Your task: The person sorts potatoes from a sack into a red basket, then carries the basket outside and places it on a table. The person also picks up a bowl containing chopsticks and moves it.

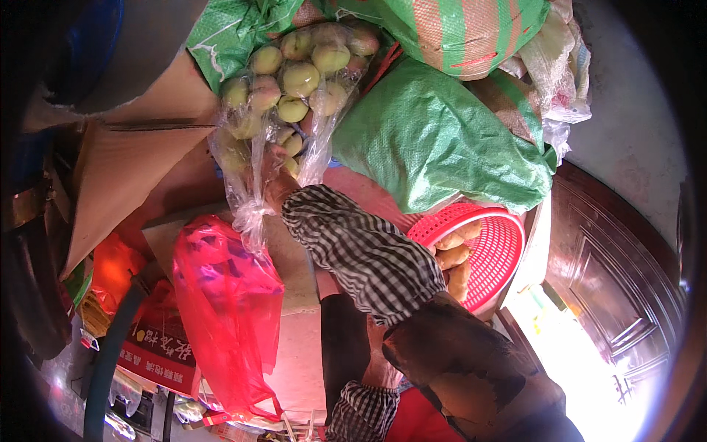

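My right hand, in a black-and-white checked oversleeve, reaches into a clear plastic bag of peaches. The peaches are yellow-green with a pink blush. Film and fruit partly cover the fingers, so their grip cannot be told. Near my wrist, the bag's neck is tied in a knot. My left hand, in a matching checked sleeve, is lower down beside dark cloth. The right arm hides its fingers.
Green woven sacks bulge at the upper right. A red plastic basket holds several elongated tan pieces. At left are a cardboard flap, a red plastic bag and a printed red box. A dark panelled door stands right.
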Available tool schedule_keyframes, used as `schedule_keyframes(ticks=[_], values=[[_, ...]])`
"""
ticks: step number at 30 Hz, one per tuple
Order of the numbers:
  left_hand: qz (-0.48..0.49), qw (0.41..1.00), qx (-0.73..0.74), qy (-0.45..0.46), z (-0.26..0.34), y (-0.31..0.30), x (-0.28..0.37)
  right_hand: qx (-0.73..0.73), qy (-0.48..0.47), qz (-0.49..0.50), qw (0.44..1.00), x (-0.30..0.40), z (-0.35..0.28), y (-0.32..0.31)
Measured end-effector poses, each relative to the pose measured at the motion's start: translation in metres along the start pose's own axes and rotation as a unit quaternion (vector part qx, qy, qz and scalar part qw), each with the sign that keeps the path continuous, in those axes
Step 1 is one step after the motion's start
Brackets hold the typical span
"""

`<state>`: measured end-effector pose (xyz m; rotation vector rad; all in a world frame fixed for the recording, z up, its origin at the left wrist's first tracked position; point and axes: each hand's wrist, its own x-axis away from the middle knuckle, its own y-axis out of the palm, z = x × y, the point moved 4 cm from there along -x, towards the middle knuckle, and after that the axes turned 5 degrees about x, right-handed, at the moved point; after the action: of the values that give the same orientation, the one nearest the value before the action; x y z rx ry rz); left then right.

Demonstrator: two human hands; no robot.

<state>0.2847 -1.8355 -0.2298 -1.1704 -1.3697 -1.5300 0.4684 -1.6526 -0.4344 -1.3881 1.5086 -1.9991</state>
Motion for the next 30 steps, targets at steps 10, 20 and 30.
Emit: schedule_keyframes(ticks=[10, 20, 30], values=[[0.009, 1.000, 0.027, 0.005, 0.005, -0.007, 0.002, 0.196, 0.052, 0.010, 0.979, 0.002, -0.002, 0.007], [0.015, 0.999, 0.035, 0.008, 0.006, -0.009, 0.001, 0.117, 0.019, 0.047, 0.992, 0.012, 0.001, 0.008], [-0.086, 0.996, 0.035, 0.016, 0.016, 0.022, 0.005, -0.252, -0.054, 0.132, 0.957, 0.008, 0.087, -0.030]])
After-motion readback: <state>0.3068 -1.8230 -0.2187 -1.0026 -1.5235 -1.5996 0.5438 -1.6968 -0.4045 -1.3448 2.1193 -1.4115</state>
